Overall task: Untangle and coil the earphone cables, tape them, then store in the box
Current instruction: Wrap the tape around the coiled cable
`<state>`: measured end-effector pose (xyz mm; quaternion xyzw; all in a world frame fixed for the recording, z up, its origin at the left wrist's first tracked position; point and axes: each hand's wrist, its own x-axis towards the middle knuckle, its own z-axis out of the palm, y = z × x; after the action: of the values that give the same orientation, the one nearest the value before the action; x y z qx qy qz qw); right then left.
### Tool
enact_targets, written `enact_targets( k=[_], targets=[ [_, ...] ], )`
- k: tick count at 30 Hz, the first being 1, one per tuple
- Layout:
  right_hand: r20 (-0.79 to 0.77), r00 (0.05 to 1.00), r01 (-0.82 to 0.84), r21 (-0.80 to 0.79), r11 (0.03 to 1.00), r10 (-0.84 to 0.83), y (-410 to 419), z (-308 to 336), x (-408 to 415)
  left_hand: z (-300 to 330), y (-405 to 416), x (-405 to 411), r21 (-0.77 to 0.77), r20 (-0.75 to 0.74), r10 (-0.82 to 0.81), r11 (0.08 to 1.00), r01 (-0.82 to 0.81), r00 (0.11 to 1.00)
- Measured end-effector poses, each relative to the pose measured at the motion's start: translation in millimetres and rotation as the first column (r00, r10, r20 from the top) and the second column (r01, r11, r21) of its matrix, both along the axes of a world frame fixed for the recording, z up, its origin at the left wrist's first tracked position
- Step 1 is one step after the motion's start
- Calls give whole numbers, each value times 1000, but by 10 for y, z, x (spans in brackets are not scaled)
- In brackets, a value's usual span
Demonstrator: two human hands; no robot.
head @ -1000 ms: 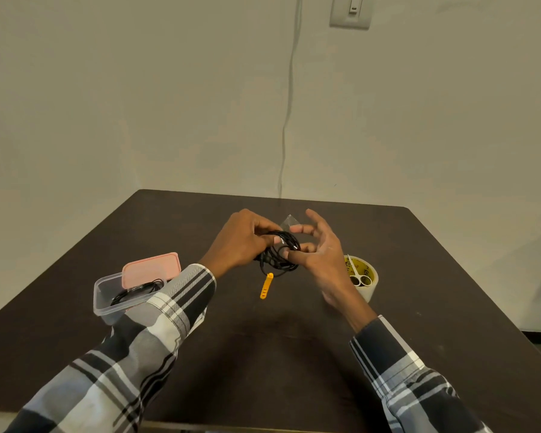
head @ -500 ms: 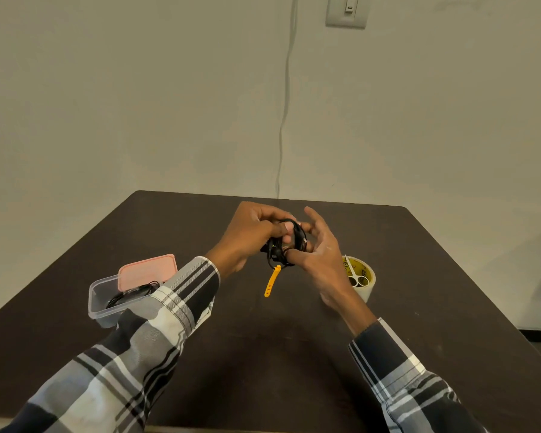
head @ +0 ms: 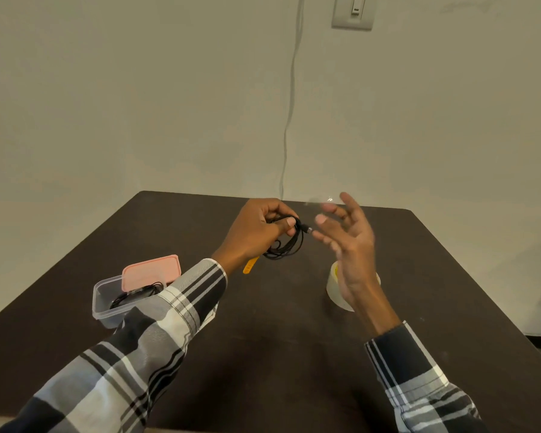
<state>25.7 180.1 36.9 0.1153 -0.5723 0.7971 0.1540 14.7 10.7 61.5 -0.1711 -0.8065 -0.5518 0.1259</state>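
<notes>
My left hand point(head: 256, 228) grips a coil of black earphone cable point(head: 289, 245) above the middle of the dark table point(head: 278, 339); the loops hang below my thumb and fingers. My right hand point(head: 347, 239) is just to the right of the coil, apart from it, with fingers spread and blurred. A faint clear strip of tape point(head: 320, 201) seems to cling near its fingertips. The clear plastic box point(head: 107, 304) stands at the left with another black cable point(head: 138, 296) inside. The tape roll point(head: 334, 289) sits behind my right wrist.
A pink lid point(head: 152, 271) leans on the box's far edge. An orange cutter point(head: 250, 265) lies on the table under my left wrist. A white cable point(head: 289, 120) runs down the wall behind the table's far edge.
My right hand has let go of the coil and pulled away to the right, fingers spreading. My left hand keeps the coil. The view has shifted, so the hands sit higher on the table.
</notes>
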Motion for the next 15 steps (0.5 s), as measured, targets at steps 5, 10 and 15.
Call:
enact_targets(
  k=[5,10,15],
  targets=[
    [-119,990,66,-98,993,-78,49,182,110,-24,15,-20,-56,-38,30,998,-32,999],
    [-131,991,-34,-8,999,33,-52,200,134,-32,41,-7,-64,-22,24,998,-25,999],
    [-63,995,-74,126,989,82,-153,118,64,-24,23,2,-56,-14,0,998,0,1000]
  ],
)
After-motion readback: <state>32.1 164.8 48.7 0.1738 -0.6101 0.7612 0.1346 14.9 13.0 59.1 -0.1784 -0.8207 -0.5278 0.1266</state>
